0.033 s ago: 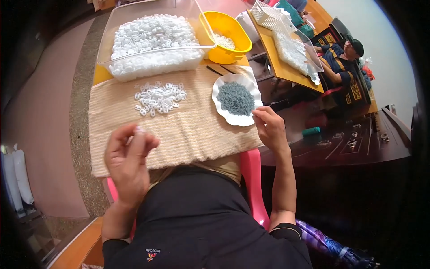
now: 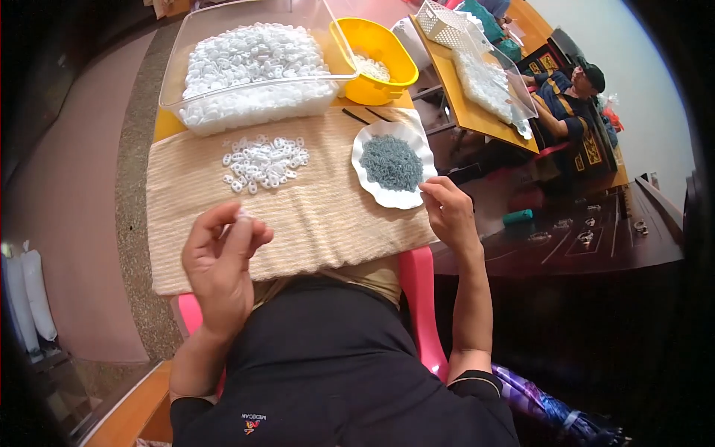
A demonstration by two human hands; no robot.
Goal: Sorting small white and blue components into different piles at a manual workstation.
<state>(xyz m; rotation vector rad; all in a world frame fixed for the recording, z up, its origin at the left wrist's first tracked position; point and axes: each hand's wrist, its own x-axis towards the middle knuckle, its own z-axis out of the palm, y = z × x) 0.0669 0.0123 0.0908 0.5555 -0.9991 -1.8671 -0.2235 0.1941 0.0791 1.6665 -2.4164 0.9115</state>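
My left hand [image 2: 225, 261] is raised over the near left part of the cloth, thumb and fingertips pinching a small white plastic piece [image 2: 242, 214]. Just beyond it lies a loose pile of white oval plastic pieces [image 2: 267, 164] with holes in them. On the right, my right hand [image 2: 449, 211] has thumb and forefinger pressed together at the near right rim of a white wavy-edged plate [image 2: 402, 200]. Whatever is between those fingertips is too small to make out. A heap of tiny grey parts [image 2: 390, 162] fills the plate's middle.
A clear plastic bin [image 2: 246, 106] full of white pieces stands at the back, beside a yellow basin [image 2: 398, 56]. Two dark thin sticks [image 2: 356, 117] lie near the plate. A beige striped cloth [image 2: 328, 231] covers the table. Another person [image 2: 566, 97] sits at a second table, right.
My left hand has shifted slightly right and away from me, still pinching the white piece. The right hand stays at the plate's rim.
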